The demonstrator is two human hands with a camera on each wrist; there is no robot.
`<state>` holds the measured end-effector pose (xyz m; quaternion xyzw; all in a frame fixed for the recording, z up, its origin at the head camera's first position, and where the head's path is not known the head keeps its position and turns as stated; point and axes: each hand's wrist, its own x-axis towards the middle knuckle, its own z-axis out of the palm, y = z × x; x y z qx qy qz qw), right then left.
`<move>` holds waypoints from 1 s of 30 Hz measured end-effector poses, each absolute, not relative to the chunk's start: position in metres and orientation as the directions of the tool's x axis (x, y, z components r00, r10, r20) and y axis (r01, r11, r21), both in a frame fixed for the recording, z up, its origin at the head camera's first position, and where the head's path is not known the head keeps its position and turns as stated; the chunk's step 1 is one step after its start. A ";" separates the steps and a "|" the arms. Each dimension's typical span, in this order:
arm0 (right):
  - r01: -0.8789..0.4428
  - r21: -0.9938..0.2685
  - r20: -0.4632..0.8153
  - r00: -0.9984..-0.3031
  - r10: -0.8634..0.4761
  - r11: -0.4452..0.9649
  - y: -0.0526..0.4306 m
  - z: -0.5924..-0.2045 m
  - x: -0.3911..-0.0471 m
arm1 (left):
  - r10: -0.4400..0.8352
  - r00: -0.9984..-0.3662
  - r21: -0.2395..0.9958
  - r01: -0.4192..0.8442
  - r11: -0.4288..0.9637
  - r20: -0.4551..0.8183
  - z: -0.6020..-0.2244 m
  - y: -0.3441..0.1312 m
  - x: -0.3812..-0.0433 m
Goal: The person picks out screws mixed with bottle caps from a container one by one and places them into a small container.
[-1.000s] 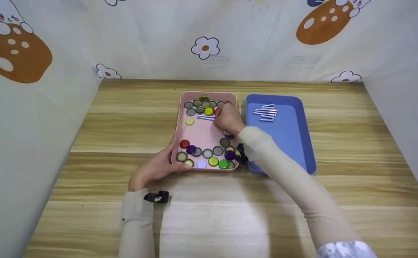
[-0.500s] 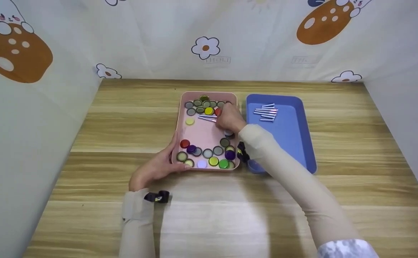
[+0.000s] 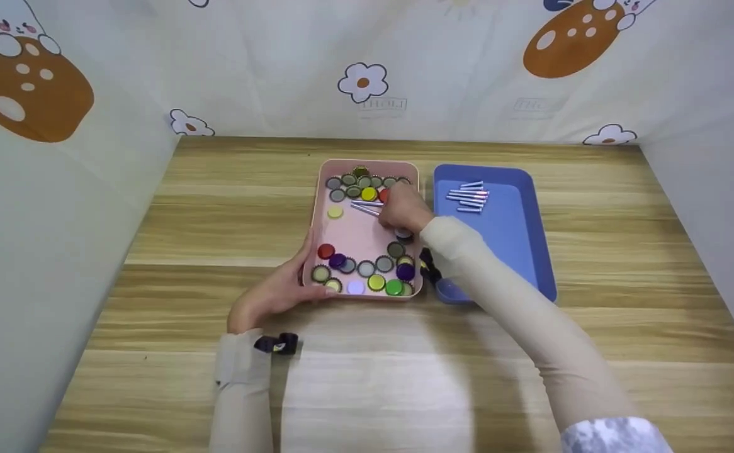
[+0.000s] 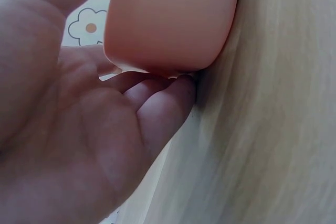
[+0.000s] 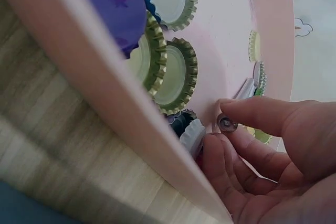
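My left hand [image 3: 277,294] holds the near left corner of the pink tray [image 3: 314,217], thumb at the front rim and fingers along the side wall. In the left wrist view, its fingers [image 4: 163,108] bend against the tray's corner. My right hand [image 3: 405,209] is inside the tray's right side. Its thumb and index finger pinch a silver screw [image 5: 227,124], whose round recessed head faces the right wrist camera. From the head, slim silver shafts [image 3: 365,204] stick out left of this hand; their right ends are hidden. Bottle caps [image 3: 366,268] lie along both ends of the tray.
To the right stands a blue tray [image 3: 499,239] with several silver screws [image 3: 469,196] near its far end. The right forearm passes over its near left corner. Both trays rest on a wooden table [image 3: 216,220], with a patterned cloth wall [image 3: 266,75] behind.
The silver shafts beside my right hand have tilted and fanned apart, their right ends lower. That hand has shifted slightly to the right. My left hand keeps its place on the tray.
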<state>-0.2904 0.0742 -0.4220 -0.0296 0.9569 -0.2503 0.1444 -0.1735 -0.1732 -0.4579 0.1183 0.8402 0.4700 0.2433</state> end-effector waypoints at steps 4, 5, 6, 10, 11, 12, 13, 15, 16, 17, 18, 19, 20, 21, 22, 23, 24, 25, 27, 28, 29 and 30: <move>0.024 -0.501 -0.257 -0.959 -0.122 0.865 0.075 -0.421 -0.291 | 0.427 -0.853 0.848 -0.035 0.529 -0.301 -0.457 -0.173 -0.174; 0.024 -0.504 -0.255 -0.959 -0.122 0.863 0.075 -0.421 -0.291 | 0.428 -0.852 0.848 -0.035 0.528 -0.302 -0.457 -0.173 -0.174; 0.021 -0.503 -0.250 -0.960 -0.123 0.864 0.075 -0.420 -0.290 | 0.428 -0.852 0.849 -0.036 0.527 -0.301 -0.457 -0.173 -0.174; -0.006 -0.492 -0.224 -0.966 -0.133 0.871 0.076 -0.419 -0.290 | 0.434 -0.850 0.852 -0.033 0.522 -0.299 -0.457 -0.173 -0.174; -0.013 -0.491 -0.217 -0.966 -0.137 0.871 0.076 -0.419 -0.290 | 0.435 -0.850 0.852 -0.031 0.522 -0.297 -0.457 -0.173 -0.174; -0.015 -0.495 -0.213 -0.967 -0.139 0.869 0.076 -0.419 -0.289 | 0.436 -0.850 0.852 -0.028 0.523 -0.296 -0.457 -0.173 -0.174; -0.015 -0.502 -0.210 -0.968 -0.138 0.865 0.076 -0.419 -0.289 | 0.437 -0.849 0.851 -0.027 0.525 -0.297 -0.457 -0.173 -0.174; -0.012 -0.519 -0.201 -0.970 -0.135 0.855 0.076 -0.419 -0.288 | 0.436 -0.851 0.851 -0.023 0.525 -0.292 -0.458 -0.173 -0.174; -0.008 -0.530 -0.197 -0.971 -0.133 0.848 0.076 -0.419 -0.288 | 0.436 -0.851 0.852 -0.025 0.523 -0.293 -0.457 -0.173 -0.174; -0.001 -0.545 -0.196 -0.972 -0.128 0.838 0.076 -0.418 -0.287 | 0.435 -0.852 0.853 -0.025 0.522 -0.291 -0.457 -0.173 -0.174; 0.004 -0.556 -0.193 -0.973 -0.124 0.831 0.076 -0.418 -0.286 | 0.436 -0.852 0.854 -0.027 0.519 -0.291 -0.457 -0.173 -0.174; 0.006 -0.564 -0.189 -0.975 -0.121 0.826 0.076 -0.418 -0.285 | 0.435 -0.853 0.856 -0.028 0.516 -0.289 -0.457 -0.173 -0.174; 0.005 -0.567 -0.184 -0.976 -0.120 0.824 0.076 -0.417 -0.284 | 0.439 -0.853 0.858 -0.021 0.512 -0.282 -0.457 -0.173 -0.174; 0.004 -0.570 -0.180 -0.976 -0.120 0.822 0.076 -0.416 -0.283 | 0.439 -0.854 0.859 -0.018 0.512 -0.280 -0.457 -0.173 -0.174; 0.006 -0.575 -0.181 -0.976 -0.120 0.818 0.077 -0.416 -0.282 | 0.438 -0.855 0.858 -0.017 0.514 -0.279 -0.456 -0.173 -0.174; 0.005 -0.578 -0.183 -0.975 -0.123 0.816 0.077 -0.415 -0.281 | 0.439 -0.855 0.859 -0.013 0.512 -0.275 -0.457 -0.173 -0.174; 0.001 -0.578 -0.180 -0.975 -0.126 0.816 0.077 -0.414 -0.281 | 0.441 -0.855 0.859 -0.009 0.512 -0.272 -0.457 -0.174 -0.174; -0.002 -0.581 -0.178 -0.976 -0.129 0.814 0.078 -0.414 -0.280 | 0.441 -0.855 0.858 -0.007 0.513 -0.271 -0.457 -0.174 -0.174; -0.006 -0.595 -0.169 -0.977 -0.132 0.804 0.079 -0.413 -0.280 | 0.440 -0.856 0.856 -0.005 0.516 -0.271 -0.458 -0.174 -0.174; -0.009 -0.606 -0.164 -0.977 -0.136 0.795 0.080 -0.412 -0.280 | 0.442 -0.856 0.857 -0.003 0.516 -0.269 -0.458 -0.174 -0.174; -0.011 -0.621 -0.160 -0.977 -0.140 0.784 0.082 -0.411 -0.280 | 0.444 -0.855 0.857 -0.001 0.516 -0.268 -0.458 -0.174 -0.174; -0.019 -0.632 -0.148 -0.978 -0.145 0.775 0.084 -0.411 -0.280 | 0.443 -0.855 0.855 0.001 0.519 -0.268 -0.459 -0.174 -0.174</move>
